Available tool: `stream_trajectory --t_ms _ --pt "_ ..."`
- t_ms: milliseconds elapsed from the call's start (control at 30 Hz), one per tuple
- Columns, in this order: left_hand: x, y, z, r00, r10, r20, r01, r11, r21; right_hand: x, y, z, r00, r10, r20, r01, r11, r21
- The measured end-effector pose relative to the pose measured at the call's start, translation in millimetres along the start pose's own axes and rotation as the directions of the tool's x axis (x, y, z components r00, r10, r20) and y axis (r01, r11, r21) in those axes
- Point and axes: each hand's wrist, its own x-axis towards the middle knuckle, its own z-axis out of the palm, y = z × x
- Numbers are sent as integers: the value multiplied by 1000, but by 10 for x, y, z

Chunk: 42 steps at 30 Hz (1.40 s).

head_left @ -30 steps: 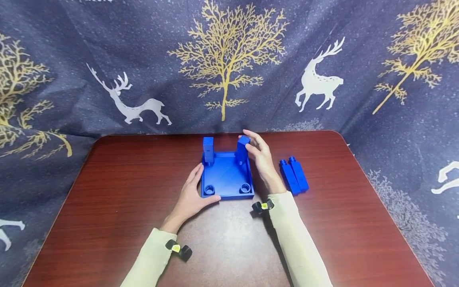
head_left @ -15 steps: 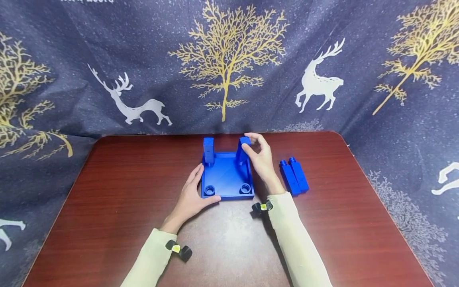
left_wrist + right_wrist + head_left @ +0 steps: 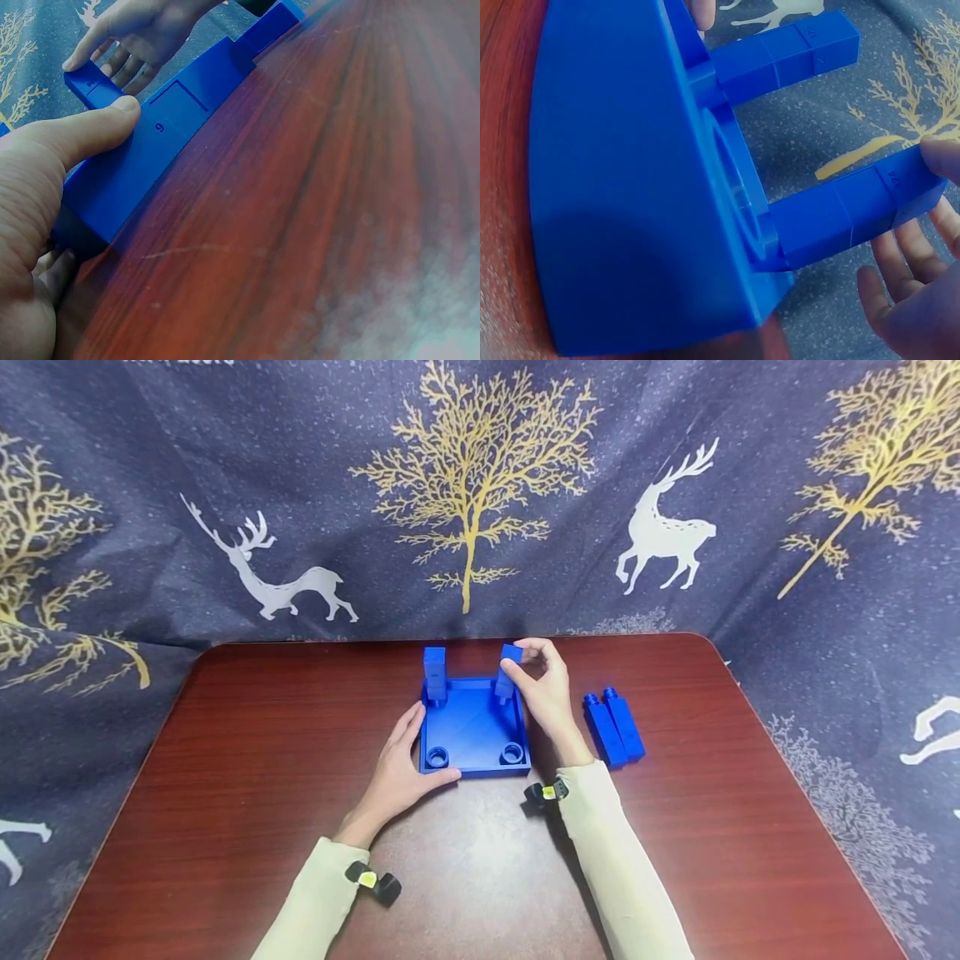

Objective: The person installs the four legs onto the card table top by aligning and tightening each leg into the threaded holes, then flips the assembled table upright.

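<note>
A shallow blue square tabletop (image 3: 474,727) lies underside up on the table, with round sockets at its two near corners. My left hand (image 3: 397,775) grips its near left corner, thumb along the front rim and fingers along the left side. One blue square leg (image 3: 435,673) stands upright at the far left corner. At the far right corner, my right hand (image 3: 550,695) holds a second blue leg (image 3: 855,206) near its top, between thumb and fingers. That leg's lower end is at the socket; in the right wrist view it stands nearly parallel to the first leg.
Two more blue legs (image 3: 617,727) with threaded ends lie side by side on the brown wooden table (image 3: 285,760), right of my right hand. A dark cloth (image 3: 300,535) with trees and deer hangs just behind the table's far edge.
My right fingers, stretched out behind the leg a second ago, have closed in around it. The leg has turned and shifted slightly. My left hand and the tabletop stay put.
</note>
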Motion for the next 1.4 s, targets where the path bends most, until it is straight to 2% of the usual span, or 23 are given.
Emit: stream_trajectory --t_ms 100,233,367,433,500,667,800,1033,1267,1400 --pt "2 -8 -1 1000 2 -1 -2 1000 1 9 8 2 1000 11 18 -12 999 49" --pt "4 -20 4 1000 6 -6 -6 1000 -5 23 26 -11 997 54 58 -64 981 185" --pt "0 -19 0 1000 10 -9 -10 1000 -13 27 46 -33 984 94 154 -144 924 354" --pt "-3 -7 -7 1000 13 -10 -13 1000 -14 31 55 -41 971 103 216 -185 896 404" --pt "-4 2 -14 1000 12 -9 -12 1000 -10 33 62 -49 958 105 268 -212 886 412" --pt "-4 -6 -17 1000 -1 -4 1 1000 1 33 90 -61 942 97 321 -215 908 358" --pt "1 -23 -3 1000 1 -2 -1 1000 3 29 111 -70 946 88 311 -203 912 358" --pt "3 -27 10 1000 4 -1 -4 1000 4 10 132 -73 965 103 240 -180 928 325" --pt "1 -10 4 1000 -14 6 14 1000 8 6 88 -37 986 97 136 -122 973 197" --pt "0 0 1 1000 -16 6 15 1000 4 2 79 -25 994 78 80 -89 984 153"
